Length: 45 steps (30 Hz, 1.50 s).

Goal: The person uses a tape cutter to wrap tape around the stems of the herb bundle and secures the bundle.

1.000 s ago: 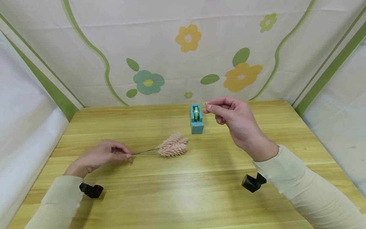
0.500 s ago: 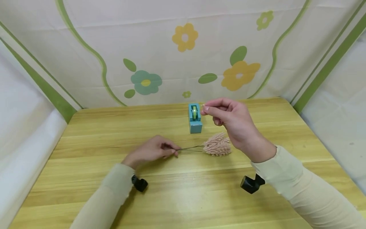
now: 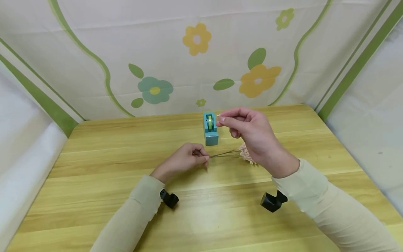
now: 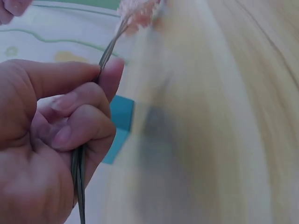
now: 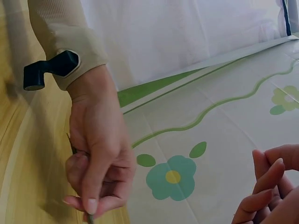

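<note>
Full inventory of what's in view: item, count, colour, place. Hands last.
Table: 1, yellow wood, below
Tape dispenser: 1, teal, table's far side
Tape roll: 1, yellow-green, in dispenser
Stems: several, green, over table
Flower heads: one cluster, pink, stems' ends
Backdrop: 1, white, floral, behind table
Side sheets: 2, white, left and right
Wrist devices: 2, black, at wrists
Sleeves: 2, cream, forearms
Left hand: 1, bare, pinching stems
Right hand: 1, bare, raised, pinching unidentifiable bit
</note>
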Available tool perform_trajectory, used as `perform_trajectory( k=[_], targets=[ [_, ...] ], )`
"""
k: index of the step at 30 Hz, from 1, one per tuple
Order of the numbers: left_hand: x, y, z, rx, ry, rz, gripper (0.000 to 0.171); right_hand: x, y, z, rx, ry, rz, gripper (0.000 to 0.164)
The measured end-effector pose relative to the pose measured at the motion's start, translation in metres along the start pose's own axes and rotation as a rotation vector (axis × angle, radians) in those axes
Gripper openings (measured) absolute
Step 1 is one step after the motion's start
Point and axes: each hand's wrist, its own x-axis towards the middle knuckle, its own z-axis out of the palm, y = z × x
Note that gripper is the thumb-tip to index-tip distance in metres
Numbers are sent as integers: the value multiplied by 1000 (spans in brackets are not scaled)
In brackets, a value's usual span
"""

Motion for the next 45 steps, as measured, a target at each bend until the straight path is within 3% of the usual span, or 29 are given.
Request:
perform_trajectory(
  k=[6, 12, 17, 23, 33, 38, 45],
  targets=[
    [-6, 27, 2, -43, 70, -3, 15, -2, 3, 2, -20, -9, 2, 8],
    [-13, 57, 5, -131, 69, 25, 11, -4, 5, -1, -40, -17, 13, 8],
    [-18, 74, 3, -211, 86, 8, 10, -11, 5, -2, -56, -25, 42, 10],
    [-24, 80, 1, -257, 86, -13, 9, -28, 12, -2, -96, -24, 90, 5],
    [-33, 87, 7, -269, 35, -66, 9, -59, 35, 1, -193, 35, 61, 19],
    [-33, 83, 9, -279, 31, -86, 8, -68, 46, 2, -203, 87, 50, 20],
    [-34, 81, 12, -299, 5, -82, 10, -74, 59, 3, -164, 97, 33, 19]
  ],
)
